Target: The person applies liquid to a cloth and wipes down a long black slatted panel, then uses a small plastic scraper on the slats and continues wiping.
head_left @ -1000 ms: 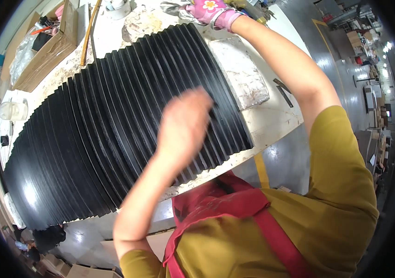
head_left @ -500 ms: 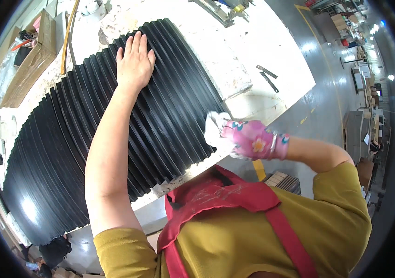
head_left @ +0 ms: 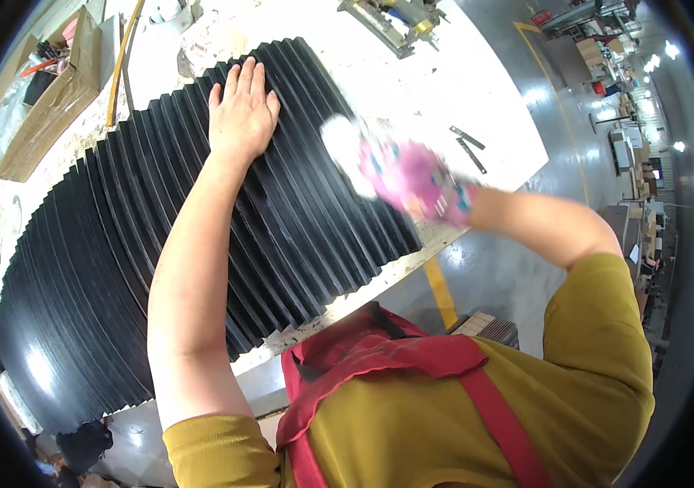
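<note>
A long black accordion-pleated bellows cover [head_left: 298, 220] lies across the white table, its ridges wide apart at the right and tightly packed at the left. My bare left hand [head_left: 245, 114] rests flat on its far part, fingers stretched out. Above the right end of the bellows is my right hand [head_left: 412, 179], in a pink flowered glove and smeared by motion. It is closed on what looks like a crumpled white cloth [head_left: 345, 150]. The cloth hides part of the bellows' right edge, and whether it touches the surface is hard to see.
On the white table [head_left: 493, 106] lie two small dark metal strips [head_left: 471, 150] at the right. Metal tools [head_left: 388, 24] sit at the far edge. A cardboard box [head_left: 54, 106] of odds and ends and a long wooden strip [head_left: 123, 65] are at the far left.
My right hand has swept away from me and slightly left with the white cloth, from the near right corner along the bellows' end. My left hand stays flat on the pleats.
</note>
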Tool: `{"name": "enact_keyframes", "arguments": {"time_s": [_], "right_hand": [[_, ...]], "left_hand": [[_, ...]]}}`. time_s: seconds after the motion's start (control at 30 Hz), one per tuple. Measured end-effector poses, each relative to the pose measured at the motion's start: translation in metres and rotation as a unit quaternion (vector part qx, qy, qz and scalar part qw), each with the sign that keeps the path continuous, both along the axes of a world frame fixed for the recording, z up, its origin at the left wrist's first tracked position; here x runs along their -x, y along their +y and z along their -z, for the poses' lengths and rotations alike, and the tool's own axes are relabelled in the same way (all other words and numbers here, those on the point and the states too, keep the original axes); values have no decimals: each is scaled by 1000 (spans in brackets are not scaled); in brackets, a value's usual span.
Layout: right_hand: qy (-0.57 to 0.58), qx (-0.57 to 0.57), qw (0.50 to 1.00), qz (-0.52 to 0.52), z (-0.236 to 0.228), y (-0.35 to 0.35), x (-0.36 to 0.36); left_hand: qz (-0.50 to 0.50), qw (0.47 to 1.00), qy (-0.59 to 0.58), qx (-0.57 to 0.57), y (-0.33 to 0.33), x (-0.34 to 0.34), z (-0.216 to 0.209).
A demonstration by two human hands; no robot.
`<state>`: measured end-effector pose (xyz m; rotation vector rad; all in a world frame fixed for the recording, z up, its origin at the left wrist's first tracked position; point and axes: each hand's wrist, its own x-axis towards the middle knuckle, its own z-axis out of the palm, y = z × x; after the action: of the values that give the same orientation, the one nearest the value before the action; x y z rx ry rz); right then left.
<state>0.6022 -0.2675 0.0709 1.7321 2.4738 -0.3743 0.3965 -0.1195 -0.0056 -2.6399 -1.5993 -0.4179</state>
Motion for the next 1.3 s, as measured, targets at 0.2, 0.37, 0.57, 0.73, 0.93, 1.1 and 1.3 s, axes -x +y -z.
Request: {"name": "enact_keyframes", "arguments": {"time_s": [0.2,0.37,0.57,0.73,0.93,1.1,1.3], "right_hand": [[148,325,917,-178,-87,-44,-59],[76,-227,970,-53,-117,51,-85],[-40,-100,975,-196,-28,29,-19],[-115,-176,954,-216,3,81,-4],[-2,-136,991,-6,17,196,26],[-60,-59,981,-176,-1,57,-12],[-59,160,957,-234,-79,50,-19]], "left_hand": [[19,994,-108,25,4,17,-5],[185,948,-258,-25,-70,14,-54],[311,928,-163,124,-198,-52,-28],[301,936,-138,115,-199,-58,-26],[299,934,-149,126,-194,-57,-27],[305,934,-143,117,-196,-58,-29],[370,896,-227,96,-199,-30,-34]]}}
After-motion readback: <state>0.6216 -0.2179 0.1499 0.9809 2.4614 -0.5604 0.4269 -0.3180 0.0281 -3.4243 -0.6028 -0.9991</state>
